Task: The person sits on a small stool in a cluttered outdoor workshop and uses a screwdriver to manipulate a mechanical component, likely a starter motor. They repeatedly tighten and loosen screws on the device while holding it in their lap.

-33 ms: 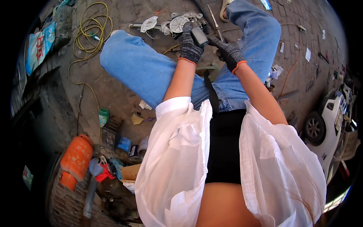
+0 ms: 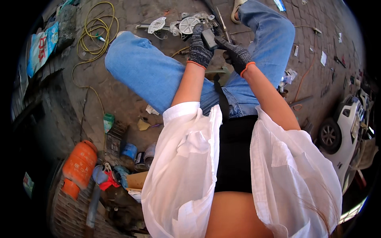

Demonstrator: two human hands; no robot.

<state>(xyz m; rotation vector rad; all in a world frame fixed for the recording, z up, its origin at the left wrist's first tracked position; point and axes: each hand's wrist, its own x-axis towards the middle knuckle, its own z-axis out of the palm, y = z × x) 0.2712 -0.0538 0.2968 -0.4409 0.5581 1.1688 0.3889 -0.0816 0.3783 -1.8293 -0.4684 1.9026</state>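
Observation:
My left hand (image 2: 200, 47), in a dark grey knitted glove with an orange cuff, is closed around a small grey rectangular box (image 2: 209, 39). My right hand (image 2: 237, 55), gloved alike, is at the box's right side, its forefinger reaching to the edge. The other right fingers are curled, and what they hold, if anything, is hidden. Just beyond that hand, a long thin metal tool (image 2: 223, 24) points away from me; I cannot tell whether the hand touches it. A metal mechanism with a round ribbed wheel (image 2: 189, 25) lies past my left hand.
My jeans-clad legs (image 2: 147, 69) are spread around the work on a paved floor. A coiled yellow hose (image 2: 95, 29) lies at the far left, an orange gas cylinder (image 2: 80, 164) at the near left. Cans (image 2: 129, 151) stand close by. A white car (image 2: 344, 127) is at the right.
My right hand has moved slightly left and its forefinger has come against the grey box. The thin metal tool has shifted a little to the left. My left hand has stayed nearly still.

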